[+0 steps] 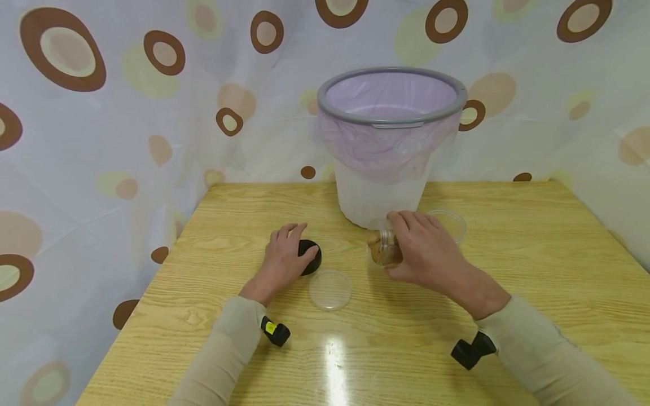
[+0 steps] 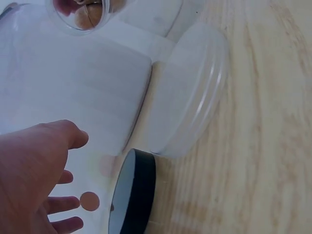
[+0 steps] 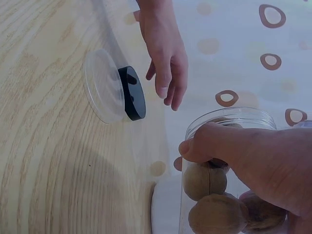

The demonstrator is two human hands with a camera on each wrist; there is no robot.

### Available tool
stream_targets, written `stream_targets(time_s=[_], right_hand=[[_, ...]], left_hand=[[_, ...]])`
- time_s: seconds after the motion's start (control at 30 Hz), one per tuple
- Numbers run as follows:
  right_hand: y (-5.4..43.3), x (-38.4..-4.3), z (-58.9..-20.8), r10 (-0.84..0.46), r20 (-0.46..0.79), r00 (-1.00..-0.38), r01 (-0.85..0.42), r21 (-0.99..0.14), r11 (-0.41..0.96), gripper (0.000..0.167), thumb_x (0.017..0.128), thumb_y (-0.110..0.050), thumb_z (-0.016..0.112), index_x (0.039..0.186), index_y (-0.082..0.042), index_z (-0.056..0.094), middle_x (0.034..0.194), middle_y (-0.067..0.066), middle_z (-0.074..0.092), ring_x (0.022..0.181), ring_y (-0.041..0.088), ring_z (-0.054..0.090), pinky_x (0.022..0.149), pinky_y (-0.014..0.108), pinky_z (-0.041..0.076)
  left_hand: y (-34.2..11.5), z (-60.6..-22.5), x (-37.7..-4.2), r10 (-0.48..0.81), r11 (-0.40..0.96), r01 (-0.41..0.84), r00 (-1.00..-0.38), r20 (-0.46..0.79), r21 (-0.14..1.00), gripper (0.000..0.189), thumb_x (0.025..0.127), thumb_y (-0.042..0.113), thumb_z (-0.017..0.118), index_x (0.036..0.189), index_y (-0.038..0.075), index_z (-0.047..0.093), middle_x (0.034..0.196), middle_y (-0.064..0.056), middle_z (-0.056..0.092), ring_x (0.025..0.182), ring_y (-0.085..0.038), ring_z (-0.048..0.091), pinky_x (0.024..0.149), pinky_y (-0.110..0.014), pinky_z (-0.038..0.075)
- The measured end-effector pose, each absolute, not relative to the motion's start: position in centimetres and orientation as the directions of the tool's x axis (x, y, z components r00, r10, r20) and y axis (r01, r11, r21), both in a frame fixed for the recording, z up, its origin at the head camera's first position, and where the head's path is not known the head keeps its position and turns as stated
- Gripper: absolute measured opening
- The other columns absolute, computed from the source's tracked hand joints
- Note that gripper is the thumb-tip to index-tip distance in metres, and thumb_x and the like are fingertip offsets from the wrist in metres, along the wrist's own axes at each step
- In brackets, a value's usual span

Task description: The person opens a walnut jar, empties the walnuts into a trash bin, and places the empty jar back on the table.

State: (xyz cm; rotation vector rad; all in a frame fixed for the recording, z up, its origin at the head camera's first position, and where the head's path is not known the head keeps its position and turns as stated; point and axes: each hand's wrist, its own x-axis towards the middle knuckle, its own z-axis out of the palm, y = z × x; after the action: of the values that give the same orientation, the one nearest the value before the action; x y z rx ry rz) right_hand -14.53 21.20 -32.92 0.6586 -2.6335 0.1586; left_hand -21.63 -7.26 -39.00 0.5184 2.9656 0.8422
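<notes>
My right hand (image 1: 424, 245) grips a clear plastic jar (image 1: 382, 254), which is held tilted with its mouth toward the left. Several round brown walnuts (image 3: 218, 214) lie inside it in the right wrist view. My left hand (image 1: 286, 256) hovers with parted fingers over a black round lid (image 1: 311, 264); the left wrist view shows a gap between this hand and the lid. Beside the black lid, a clear round lid (image 1: 330, 290) lies on the table. Partly behind the right hand is another clear round lid (image 1: 452, 224).
A white bin (image 1: 378, 194) with a grey rim and a purple liner bag (image 1: 386, 149) stands at the back of the wooden table (image 1: 244, 208). Patterned sheeting (image 1: 284, 84) hangs behind and on the left side. Each wrist carries a small black camera.
</notes>
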Motion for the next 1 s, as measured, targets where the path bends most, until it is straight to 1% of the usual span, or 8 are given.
stream_targets(time_s=[0.13,0.33,0.47,0.63,0.73,0.93,1.0], right_hand=[[21.4,-14.6,-32.5,-0.421,0.423,-0.802,-0.473,-0.02,0.881,0.085,0.058,-0.034,0.088,0.124,0.004,0.051,0.115,0.021,0.062,0.106,0.039,0.06,0.091,0.054,0.049],[21.9,-14.8,-31.7,-0.413,0.448,-0.793,-0.471,-0.019,0.882,0.081,0.056,-0.032,0.088,0.121,0.003,0.052,0.108,0.019,0.063,0.099,0.037,0.062,0.089,0.055,0.05],[22.2,-14.9,-31.2,-0.405,0.458,-0.792,-0.463,-0.017,0.886,0.08,0.056,-0.032,0.088,0.119,0.002,0.052,0.107,0.019,0.063,0.099,0.038,0.062,0.087,0.055,0.05],[22.3,-15.0,-30.5,-0.401,0.468,-0.787,-0.467,-0.027,0.884,0.079,0.056,-0.031,0.088,0.118,0.002,0.052,0.105,0.018,0.063,0.098,0.038,0.061,0.082,0.053,0.051],[22.4,-15.1,-30.1,-0.412,0.475,-0.778,-0.48,-0.026,0.877,0.079,0.056,-0.031,0.089,0.117,0.003,0.052,0.104,0.017,0.063,0.095,0.037,0.062,0.08,0.053,0.051],[22.8,-15.3,-29.0,-0.421,0.473,-0.774,-0.498,-0.043,0.866,0.078,0.057,-0.03,0.088,0.117,0.003,0.052,0.102,0.017,0.064,0.087,0.033,0.062,0.072,0.049,0.053],[22.9,-15.4,-28.5,-0.419,0.468,-0.778,-0.495,-0.046,0.868,0.077,0.057,-0.03,0.087,0.118,0.003,0.052,0.104,0.018,0.064,0.09,0.035,0.063,0.075,0.05,0.053]], left_hand=[[-7.1,-38.3,-21.8,0.328,0.79,0.335,-0.939,0.109,0.513,0.06,0.1,0.038,0.056,0.151,0.011,0.04,0.153,-0.016,0.036,0.14,-0.04,0.032,0.111,-0.059,0.034],[-6.8,-36.9,-22.3,0.355,0.776,0.399,-0.916,0.185,0.489,0.06,0.1,0.035,0.057,0.15,0.008,0.04,0.152,-0.019,0.038,0.138,-0.043,0.034,0.108,-0.06,0.036],[-6.7,-35.3,-22.9,0.364,0.773,0.424,-0.906,0.217,0.473,0.06,0.101,0.036,0.055,0.151,0.007,0.038,0.152,-0.019,0.037,0.138,-0.043,0.034,0.108,-0.06,0.037],[-6.8,-32.8,-23.8,0.368,0.774,0.449,-0.893,0.26,0.447,0.063,0.101,0.038,0.053,0.153,0.007,0.035,0.153,-0.018,0.036,0.139,-0.041,0.034,0.111,-0.058,0.034],[-6.9,-31.5,-24.2,0.379,0.763,0.473,-0.879,0.288,0.44,0.064,0.101,0.037,0.053,0.154,0.007,0.032,0.154,-0.018,0.035,0.139,-0.04,0.033,0.112,-0.057,0.033],[-6.4,-29.3,-24.7,0.405,0.743,0.527,-0.845,0.351,0.412,0.065,0.102,0.038,0.053,0.154,0.005,0.032,0.154,-0.018,0.033,0.14,-0.039,0.033,0.115,-0.053,0.031],[-6.1,-28.6,-24.8,0.41,0.739,0.539,-0.836,0.365,0.404,0.066,0.102,0.038,0.052,0.154,0.005,0.031,0.155,-0.018,0.033,0.14,-0.039,0.033,0.116,-0.052,0.03]])
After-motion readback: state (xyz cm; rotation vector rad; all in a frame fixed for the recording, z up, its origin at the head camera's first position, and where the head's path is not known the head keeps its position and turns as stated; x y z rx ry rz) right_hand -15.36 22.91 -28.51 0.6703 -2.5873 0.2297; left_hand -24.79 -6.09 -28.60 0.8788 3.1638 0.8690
